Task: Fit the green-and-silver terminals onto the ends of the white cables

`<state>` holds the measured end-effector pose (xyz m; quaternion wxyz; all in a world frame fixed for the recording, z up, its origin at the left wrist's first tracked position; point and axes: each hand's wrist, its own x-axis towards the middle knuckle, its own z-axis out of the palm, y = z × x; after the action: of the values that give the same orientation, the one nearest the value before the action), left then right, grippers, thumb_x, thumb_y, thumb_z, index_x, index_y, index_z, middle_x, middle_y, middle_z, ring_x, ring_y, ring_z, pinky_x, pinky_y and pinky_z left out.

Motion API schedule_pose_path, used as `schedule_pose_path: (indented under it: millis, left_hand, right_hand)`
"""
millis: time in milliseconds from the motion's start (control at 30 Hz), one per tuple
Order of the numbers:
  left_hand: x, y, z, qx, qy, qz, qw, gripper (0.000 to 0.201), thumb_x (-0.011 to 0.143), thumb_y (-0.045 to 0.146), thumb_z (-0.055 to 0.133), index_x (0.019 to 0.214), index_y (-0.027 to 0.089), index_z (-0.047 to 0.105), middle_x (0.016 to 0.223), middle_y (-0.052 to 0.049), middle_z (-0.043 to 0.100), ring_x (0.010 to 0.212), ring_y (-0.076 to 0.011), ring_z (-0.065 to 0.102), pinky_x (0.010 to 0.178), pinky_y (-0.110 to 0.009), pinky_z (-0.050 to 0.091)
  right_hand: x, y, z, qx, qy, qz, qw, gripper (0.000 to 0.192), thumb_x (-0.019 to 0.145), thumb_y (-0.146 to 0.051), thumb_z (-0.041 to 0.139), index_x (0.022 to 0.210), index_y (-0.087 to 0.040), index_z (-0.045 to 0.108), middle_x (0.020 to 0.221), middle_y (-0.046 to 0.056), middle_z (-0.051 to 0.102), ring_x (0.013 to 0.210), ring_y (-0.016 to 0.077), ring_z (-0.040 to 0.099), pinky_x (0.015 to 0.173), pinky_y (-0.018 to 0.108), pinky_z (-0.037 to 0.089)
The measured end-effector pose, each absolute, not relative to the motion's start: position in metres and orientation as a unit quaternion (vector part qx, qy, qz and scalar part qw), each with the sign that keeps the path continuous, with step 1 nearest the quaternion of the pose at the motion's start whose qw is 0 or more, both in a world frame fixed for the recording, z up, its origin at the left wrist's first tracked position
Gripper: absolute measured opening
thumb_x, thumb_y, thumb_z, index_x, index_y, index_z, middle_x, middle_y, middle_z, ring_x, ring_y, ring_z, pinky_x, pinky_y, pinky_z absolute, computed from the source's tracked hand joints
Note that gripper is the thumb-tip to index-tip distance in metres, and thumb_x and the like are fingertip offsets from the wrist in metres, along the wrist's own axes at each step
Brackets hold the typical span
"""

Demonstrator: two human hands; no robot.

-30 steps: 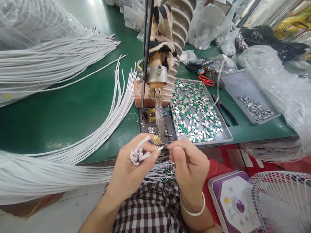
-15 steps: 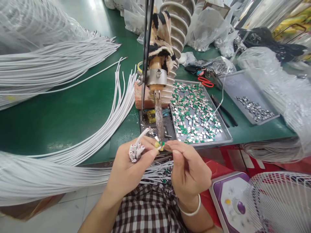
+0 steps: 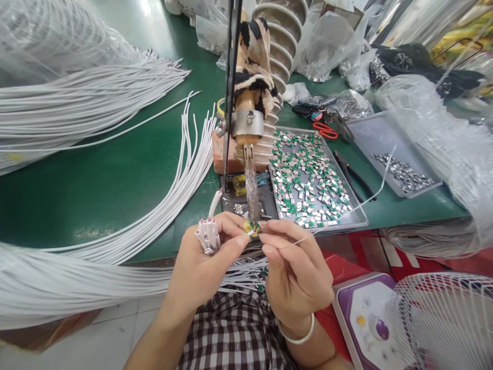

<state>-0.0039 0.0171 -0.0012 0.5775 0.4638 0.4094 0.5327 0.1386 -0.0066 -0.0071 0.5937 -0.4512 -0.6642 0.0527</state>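
Note:
My left hand is closed around a bundle of white cables, their cut ends poking up above the thumb. Its thumb and forefinger pinch near a small green circuit board, with a bit of yellow beside it. Right above hangs the soldering iron's tip, pointing down; whether it touches the board is hidden. My right hand is closed on a thin solder wire that trails off to the right. The right fingertips come up against the board's right side; whether they grip it I cannot make out.
A tray of green-and-silver connectors lies right of the iron, with pliers and red-handled scissors beyond. Another tray holds small metal parts. More white cables spread leftward. A fan stands lower right.
My right fingers have shifted in close to the board, and the solder wire now swings lower and farther right. The cable bundle in my left hand has tipped slightly left.

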Motion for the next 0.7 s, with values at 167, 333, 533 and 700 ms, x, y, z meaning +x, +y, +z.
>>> schedule_pose_path:
  millis: [167, 333, 533, 700]
  left_hand:
    - [-0.0045, 0.0166, 0.0001, 0.466, 0.398, 0.534, 0.582, 0.021, 0.087, 0.008, 0.068, 0.073, 0.024, 0.071, 0.084, 0.003, 0.074, 0.079, -0.0121, 0.068, 0.071, -0.02, 0.052]
    - [-0.0032, 0.0158, 0.0012, 0.465, 0.407, 0.535, 0.576, 0.019, 0.086, 0.009, 0.068, 0.072, 0.022, 0.071, 0.083, 0.001, 0.073, 0.08, -0.0144, 0.068, 0.07, -0.023, 0.052]
    - [-0.0027, 0.0145, 0.0, 0.474, 0.422, 0.519, 0.573, 0.016, 0.085, 0.014, 0.069, 0.07, 0.021, 0.069, 0.083, -0.002, 0.074, 0.08, -0.0181, 0.069, 0.071, -0.028, 0.054]
    - [-0.0024, 0.0157, -0.002, 0.472, 0.422, 0.523, 0.571, 0.016, 0.085, 0.015, 0.069, 0.069, 0.02, 0.069, 0.082, -0.003, 0.073, 0.079, -0.0183, 0.068, 0.071, -0.028, 0.053]
  right_hand:
    - [0.1378, -0.0059, -0.0052, -0.444, -0.659, 0.099, 0.598, 0.02, 0.093, -0.007, 0.061, 0.1, -0.02, 0.074, 0.101, 0.006, 0.076, 0.094, 0.0173, 0.074, 0.079, 0.032, 0.067]
    - [0.1391, -0.0059, -0.007, -0.451, -0.647, 0.119, 0.603, 0.018, 0.094, -0.011, 0.062, 0.1, -0.022, 0.075, 0.104, 0.006, 0.075, 0.09, 0.0186, 0.074, 0.075, 0.036, 0.067]
    - [0.139, -0.0044, -0.0109, -0.444, -0.627, 0.128, 0.627, 0.018, 0.093, -0.008, 0.06, 0.097, -0.02, 0.073, 0.091, 0.004, 0.076, 0.088, 0.0182, 0.074, 0.076, 0.034, 0.065]
    - [0.138, -0.0044, -0.0111, -0.458, -0.623, 0.111, 0.624, 0.018, 0.093, -0.009, 0.06, 0.096, -0.021, 0.073, 0.092, 0.004, 0.076, 0.086, 0.0187, 0.075, 0.074, 0.036, 0.065]
